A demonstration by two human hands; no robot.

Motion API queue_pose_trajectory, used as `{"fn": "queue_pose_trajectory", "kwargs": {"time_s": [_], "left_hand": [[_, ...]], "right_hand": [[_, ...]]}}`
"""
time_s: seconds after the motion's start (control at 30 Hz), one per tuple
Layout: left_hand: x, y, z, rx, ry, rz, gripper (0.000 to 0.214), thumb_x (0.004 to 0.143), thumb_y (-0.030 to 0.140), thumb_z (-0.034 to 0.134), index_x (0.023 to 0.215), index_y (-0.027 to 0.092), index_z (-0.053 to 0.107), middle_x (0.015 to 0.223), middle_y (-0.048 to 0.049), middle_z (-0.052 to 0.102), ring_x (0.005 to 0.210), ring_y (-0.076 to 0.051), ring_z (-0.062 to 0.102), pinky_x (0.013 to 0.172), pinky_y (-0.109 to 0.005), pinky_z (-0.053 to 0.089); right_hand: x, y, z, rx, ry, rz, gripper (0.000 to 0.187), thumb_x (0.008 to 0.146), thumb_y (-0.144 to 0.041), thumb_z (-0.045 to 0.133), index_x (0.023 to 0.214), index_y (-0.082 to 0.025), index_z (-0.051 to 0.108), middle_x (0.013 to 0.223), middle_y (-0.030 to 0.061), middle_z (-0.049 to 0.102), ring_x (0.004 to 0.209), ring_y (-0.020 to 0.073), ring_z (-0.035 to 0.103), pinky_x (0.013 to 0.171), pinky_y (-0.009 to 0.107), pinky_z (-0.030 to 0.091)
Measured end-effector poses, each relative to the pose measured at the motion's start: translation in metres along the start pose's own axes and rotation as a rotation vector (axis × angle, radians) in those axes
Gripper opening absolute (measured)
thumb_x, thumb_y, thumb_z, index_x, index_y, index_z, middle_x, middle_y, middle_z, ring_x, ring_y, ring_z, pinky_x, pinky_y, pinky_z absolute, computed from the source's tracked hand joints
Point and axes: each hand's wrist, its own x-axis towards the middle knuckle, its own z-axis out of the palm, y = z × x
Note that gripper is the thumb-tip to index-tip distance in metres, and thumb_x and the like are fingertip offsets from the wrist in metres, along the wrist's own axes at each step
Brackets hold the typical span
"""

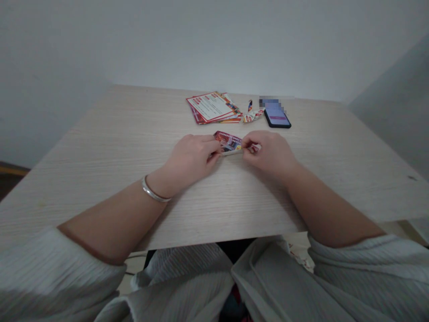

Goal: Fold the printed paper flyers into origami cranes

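Observation:
Between my two hands is a small piece of printed paper (pixel 229 140), dark red with coloured pictures and a pale lower edge that looks folded. My left hand (pixel 192 156) has its fingers closed on the paper's left end, thumb below. At the right end, my right hand (pixel 270 152) pinches the paper between thumb and fingers, and a bit of it shows past the fingertips. Both hands rest low over the table (pixel 201 201). Parts of the paper are hidden under the fingers.
Beyond my hands lies a stack of printed sheets (pixel 212 107) with red borders. Right of it sits a folded paper shape (pixel 254 115), and beside that a phone (pixel 277 114) with its screen lit. A wall (pixel 214 44) stands behind the table's far edge.

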Motion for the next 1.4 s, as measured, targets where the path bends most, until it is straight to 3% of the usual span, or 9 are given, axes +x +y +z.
{"fn": "queue_pose_trajectory", "kwargs": {"time_s": [0.27,0.47,0.57,0.67,0.83,1.0,1.2,1.4], "left_hand": [[-0.003,0.001,-0.003,-0.114,-0.043,-0.068,0.025,0.099,0.022,0.045,0.092,0.018,0.069,0.095,-0.0093,0.072,0.087,-0.023,0.066,0.076,-0.035,0.050],[-0.004,-0.004,-0.003,-0.103,-0.056,-0.112,0.024,0.099,0.023,0.045,0.090,0.018,0.067,0.092,-0.0086,0.070,0.086,-0.023,0.064,0.077,-0.034,0.049],[-0.004,-0.003,-0.003,-0.112,-0.049,-0.110,0.021,0.098,0.024,0.048,0.092,0.018,0.067,0.092,-0.0079,0.070,0.087,-0.022,0.065,0.077,-0.034,0.049],[-0.004,-0.001,-0.003,-0.126,-0.025,-0.120,0.019,0.096,0.022,0.049,0.094,0.018,0.067,0.094,-0.0080,0.071,0.086,-0.022,0.064,0.075,-0.033,0.048],[-0.004,0.002,0.000,-0.156,0.020,-0.057,0.022,0.099,0.024,0.047,0.093,0.017,0.068,0.100,-0.0101,0.072,0.093,-0.023,0.065,0.080,-0.034,0.050],[-0.003,0.004,0.001,-0.096,0.012,-0.063,0.016,0.095,0.026,0.053,0.087,0.018,0.065,0.091,-0.0085,0.070,0.082,-0.022,0.064,0.071,-0.033,0.048],[-0.003,-0.002,-0.003,-0.059,-0.016,-0.091,0.014,0.092,0.021,0.051,0.084,0.019,0.062,0.089,-0.0067,0.069,0.080,-0.021,0.063,0.069,-0.033,0.044],[-0.005,-0.014,-0.006,-0.037,-0.032,-0.163,0.012,0.090,0.022,0.054,0.084,0.019,0.064,0.085,-0.0055,0.069,0.073,-0.018,0.060,0.065,-0.031,0.039]], "right_hand": [[0.000,0.018,-0.004,0.052,0.042,-0.019,0.012,0.081,-0.024,0.062,0.086,-0.021,0.073,0.089,0.0061,0.077,0.082,0.0218,0.068,0.075,0.033,0.048],[0.000,0.027,-0.001,0.214,0.219,0.039,0.013,0.086,-0.025,0.061,0.090,-0.020,0.073,0.093,0.0066,0.079,0.083,0.0212,0.071,0.079,0.036,0.056],[0.001,0.024,0.004,0.308,0.111,-0.105,0.020,0.088,-0.027,0.065,0.103,-0.020,0.076,0.104,0.0067,0.080,0.093,0.0212,0.073,0.086,0.036,0.055],[0.001,0.014,0.010,0.235,0.001,-0.065,0.017,0.090,-0.022,0.062,0.096,-0.021,0.078,0.096,0.0058,0.081,0.086,0.0205,0.072,0.080,0.033,0.052],[0.000,-0.004,0.020,0.160,-0.022,-0.070,0.017,0.093,-0.025,0.064,0.098,-0.023,0.080,0.100,0.0045,0.083,0.087,0.0202,0.074,0.079,0.031,0.050],[-0.002,-0.011,0.022,0.087,-0.071,-0.136,0.020,0.095,-0.028,0.062,0.102,-0.026,0.081,0.103,0.0031,0.083,0.094,0.0217,0.074,0.084,0.032,0.049],[-0.003,-0.001,0.008,0.165,-0.044,-0.089,0.020,0.091,-0.020,0.061,0.094,-0.023,0.080,0.097,0.0039,0.083,0.089,0.0211,0.074,0.080,0.031,0.050],[-0.003,0.028,-0.001,0.290,0.032,-0.048,0.018,0.090,-0.028,0.062,0.086,-0.022,0.079,0.086,0.0037,0.080,0.079,0.0192,0.070,0.074,0.031,0.051]]}}
